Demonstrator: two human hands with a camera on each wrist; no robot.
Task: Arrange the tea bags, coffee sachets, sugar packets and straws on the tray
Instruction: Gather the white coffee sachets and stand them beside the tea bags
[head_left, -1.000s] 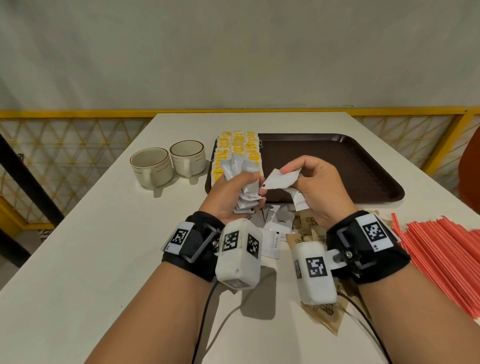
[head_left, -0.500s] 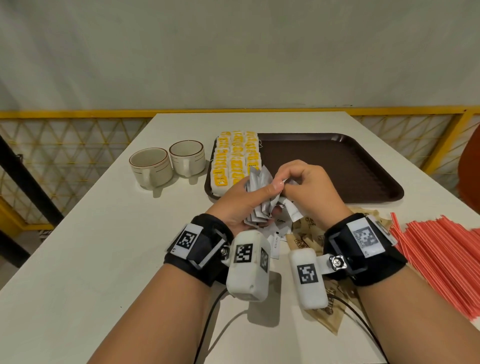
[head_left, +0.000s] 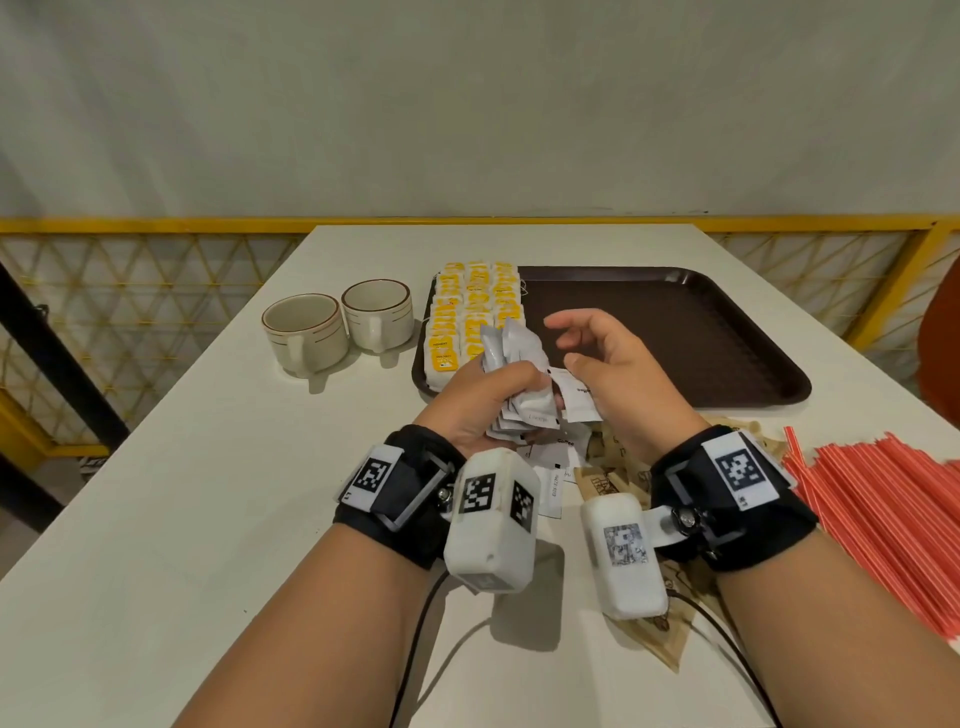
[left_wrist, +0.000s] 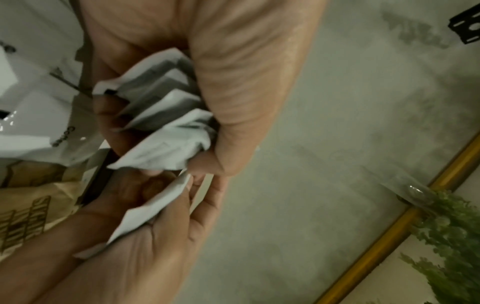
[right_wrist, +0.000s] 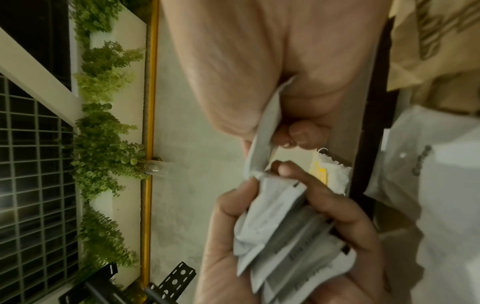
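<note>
My left hand (head_left: 511, 376) grips a fanned bundle of white coffee sachets (head_left: 511, 345) just in front of the brown tray (head_left: 675, 273). Close on its right, my right hand (head_left: 592, 358) holds one white coffee sachet (head_left: 576, 402) under its curled lower fingers, with the forefinger stretched out. The right wrist view shows that sachet (right_wrist: 265, 123) pinched against the palm, and the bundle (right_wrist: 285, 226) in the left hand below. Yellow tea bags (head_left: 472, 312) lie in rows on the tray's left end. Loose sachets (head_left: 550, 457) and brown sugar packets (head_left: 618, 467) lie under my wrists. Red straws (head_left: 883, 519) lie at the right.
Two white cups (head_left: 306, 332) (head_left: 376, 312) stand left of the tray. The tray's middle and right part hold nothing. A yellow railing (head_left: 156, 226) runs behind the white table (head_left: 182, 493), whose left half is bare.
The right hand brought a sachet into the left hand's bundle, then drew a little to the right with its forefinger spread. The left hand keeps the bundle.
</note>
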